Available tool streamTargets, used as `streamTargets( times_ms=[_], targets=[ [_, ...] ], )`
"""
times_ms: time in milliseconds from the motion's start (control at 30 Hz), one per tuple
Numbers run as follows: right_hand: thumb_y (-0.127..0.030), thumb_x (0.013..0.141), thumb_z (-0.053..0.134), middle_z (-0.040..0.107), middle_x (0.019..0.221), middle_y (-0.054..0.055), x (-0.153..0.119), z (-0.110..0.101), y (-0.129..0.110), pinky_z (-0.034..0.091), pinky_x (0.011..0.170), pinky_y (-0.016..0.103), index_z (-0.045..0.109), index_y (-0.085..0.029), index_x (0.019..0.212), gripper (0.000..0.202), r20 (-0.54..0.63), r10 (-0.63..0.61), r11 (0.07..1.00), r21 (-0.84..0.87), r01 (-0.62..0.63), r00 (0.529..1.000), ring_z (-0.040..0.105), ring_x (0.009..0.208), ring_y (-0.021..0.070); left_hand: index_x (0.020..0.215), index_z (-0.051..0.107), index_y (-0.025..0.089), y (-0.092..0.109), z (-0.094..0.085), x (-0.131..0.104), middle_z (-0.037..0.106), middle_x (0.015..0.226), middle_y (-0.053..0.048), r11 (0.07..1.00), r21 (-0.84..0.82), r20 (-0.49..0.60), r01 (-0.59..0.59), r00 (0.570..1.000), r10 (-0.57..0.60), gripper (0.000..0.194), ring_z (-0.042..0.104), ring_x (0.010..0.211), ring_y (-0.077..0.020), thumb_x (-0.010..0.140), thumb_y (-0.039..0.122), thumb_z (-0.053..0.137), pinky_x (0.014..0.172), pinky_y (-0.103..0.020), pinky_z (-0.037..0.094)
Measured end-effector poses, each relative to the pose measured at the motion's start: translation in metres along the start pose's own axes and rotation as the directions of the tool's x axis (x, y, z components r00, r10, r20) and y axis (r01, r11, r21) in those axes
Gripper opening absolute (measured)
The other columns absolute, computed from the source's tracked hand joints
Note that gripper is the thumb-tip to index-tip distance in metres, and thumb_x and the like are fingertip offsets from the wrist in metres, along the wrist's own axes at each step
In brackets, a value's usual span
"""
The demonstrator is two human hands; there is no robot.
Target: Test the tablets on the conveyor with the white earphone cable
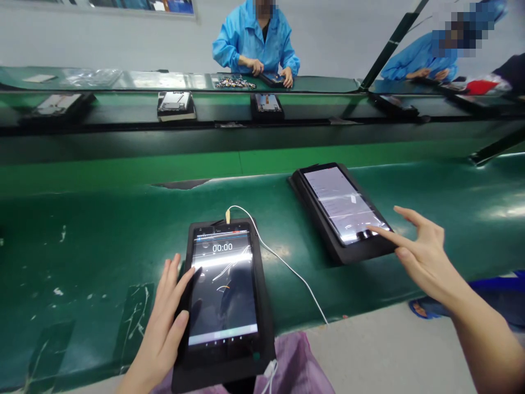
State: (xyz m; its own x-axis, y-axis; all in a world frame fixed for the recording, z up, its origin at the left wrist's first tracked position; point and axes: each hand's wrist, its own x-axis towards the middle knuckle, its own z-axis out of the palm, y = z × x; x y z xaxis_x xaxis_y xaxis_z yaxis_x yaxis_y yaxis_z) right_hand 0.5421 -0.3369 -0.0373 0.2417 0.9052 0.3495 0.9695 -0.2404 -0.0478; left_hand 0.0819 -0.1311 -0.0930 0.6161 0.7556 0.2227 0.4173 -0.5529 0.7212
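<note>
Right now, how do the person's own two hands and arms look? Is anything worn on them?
The left hand and the right hand are both bare: no gloves, rings or watch show. Both forearms are uncovered too, with no sleeve in view. The fingers are slim, the nails short and unpainted. No markings or straps are visible.

You're on an electronics assembly line. A green conveyor belt (123,106) at 12 o'clock carries devices (176,105). Workers in blue smocks (256,41) sit behind it.
</note>
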Motion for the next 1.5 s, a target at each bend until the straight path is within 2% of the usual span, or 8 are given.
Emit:
streamTargets(
  times_ms=[533, 767, 867, 1000, 1100, 1167, 1333, 1500],
  targets=[
    [-0.063, 0.097, 0.016, 0.036, 0.145, 0.010, -0.005, -0.012, -0.009, 0.044, 0.094, 0.064, 0.058, -0.046, 0.134, 0.059, 0.010, 0.032, 0.999, 0.007, -0.032, 0.999, 0.041, 0.128, 0.0411, 0.152, 0.031, 0.044, 0.000, 0.001, -0.001, 0.015, 0.167, 0.006, 1.000, 0.006, 0.003, 0.004, 1.000, -0.004, 0.048, 0.005, 0.155, -0.0299, 0.105, 0.037, 0.033, 0.122, -0.060, 0.007],
    [-0.059, 0.099, 0.016, 0.038, 0.144, 0.011, 0.001, 0.001, -0.006, 0.044, 0.099, 0.061, 0.068, -0.037, 0.124, 0.062, 0.021, 0.003, 1.000, -0.007, -0.003, 1.000, 0.043, 0.129, 0.0376, 0.153, 0.031, 0.044, 0.002, 0.001, 0.001, 0.015, 0.167, 0.007, 1.000, 0.001, 0.003, -0.003, 1.000, 0.003, 0.049, 0.005, 0.155, -0.0292, 0.105, 0.036, 0.033, 0.123, -0.059, 0.006],
    [-0.062, 0.099, 0.011, 0.033, 0.148, 0.011, 0.029, 0.014, -0.004, 0.039, 0.107, 0.061, 0.071, -0.033, 0.119, 0.069, 0.037, 0.058, 0.998, 0.032, -0.059, 0.998, 0.037, 0.135, 0.0361, 0.153, 0.031, 0.043, 0.002, 0.000, 0.001, 0.014, 0.168, 0.006, 1.000, 0.002, 0.009, -0.007, 1.000, 0.007, 0.049, 0.005, 0.154, -0.0301, 0.105, 0.035, 0.033, 0.122, -0.059, 0.006],
    [-0.071, 0.095, 0.007, 0.027, 0.154, 0.011, 0.096, 0.024, -0.004, 0.034, 0.112, 0.062, 0.066, -0.029, 0.127, 0.080, 0.152, 0.173, 0.972, 0.136, -0.194, 0.973, 0.029, 0.140, 0.0376, 0.152, 0.031, 0.044, 0.001, 0.000, 0.001, 0.015, 0.168, 0.006, 1.000, 0.015, 0.004, 0.000, 1.000, 0.000, 0.049, 0.006, 0.154, -0.0321, 0.105, 0.035, 0.034, 0.122, -0.061, 0.008],
    [-0.081, 0.088, 0.003, 0.029, 0.152, 0.015, 0.138, 0.017, -0.009, 0.035, 0.111, 0.062, 0.064, -0.024, 0.131, 0.094, 0.149, 0.182, 0.959, 0.192, -0.209, 0.972, 0.029, 0.139, 0.0399, 0.153, 0.031, 0.043, 0.000, 0.002, 0.001, 0.015, 0.168, 0.005, 1.000, 0.024, -0.014, -0.004, 1.000, 0.005, 0.049, 0.005, 0.154, -0.0325, 0.105, 0.035, 0.034, 0.121, -0.062, 0.007],
    [-0.084, 0.084, 0.000, 0.030, 0.152, 0.015, 0.146, 0.007, -0.013, 0.034, 0.113, 0.062, 0.064, -0.025, 0.131, 0.099, 0.109, 0.160, 0.964, 0.196, -0.179, 0.981, 0.028, 0.140, 0.0394, 0.153, 0.031, 0.042, 0.000, 0.002, 0.001, 0.015, 0.168, 0.004, 1.000, 0.028, -0.028, 0.000, 1.000, 0.001, 0.049, 0.005, 0.154, -0.0327, 0.105, 0.035, 0.033, 0.121, -0.062, 0.006],
    [-0.083, 0.082, -0.002, 0.029, 0.154, 0.014, 0.104, -0.014, -0.016, 0.032, 0.113, 0.066, 0.063, -0.027, 0.133, 0.100, 0.099, 0.156, 0.975, 0.142, -0.169, 0.983, 0.025, 0.142, 0.0412, 0.153, 0.029, 0.043, -0.001, 0.000, 0.000, 0.013, 0.168, 0.005, 1.000, 0.022, 0.017, -0.012, 1.000, 0.011, 0.049, 0.005, 0.154, -0.0319, 0.105, 0.035, 0.033, 0.121, -0.062, 0.007],
    [-0.075, 0.088, -0.005, 0.034, 0.153, 0.009, 0.051, -0.008, -0.009, 0.042, 0.107, 0.062, 0.066, -0.032, 0.129, 0.092, 0.017, 0.152, 0.987, 0.041, -0.152, 0.988, 0.033, 0.138, 0.0384, 0.152, 0.032, 0.044, -0.001, 0.001, 0.001, 0.015, 0.167, 0.006, 1.000, -0.007, 0.010, -0.012, 1.000, 0.012, 0.048, 0.006, 0.154, -0.0305, 0.105, 0.037, 0.033, 0.122, -0.060, 0.006]
  ],
)
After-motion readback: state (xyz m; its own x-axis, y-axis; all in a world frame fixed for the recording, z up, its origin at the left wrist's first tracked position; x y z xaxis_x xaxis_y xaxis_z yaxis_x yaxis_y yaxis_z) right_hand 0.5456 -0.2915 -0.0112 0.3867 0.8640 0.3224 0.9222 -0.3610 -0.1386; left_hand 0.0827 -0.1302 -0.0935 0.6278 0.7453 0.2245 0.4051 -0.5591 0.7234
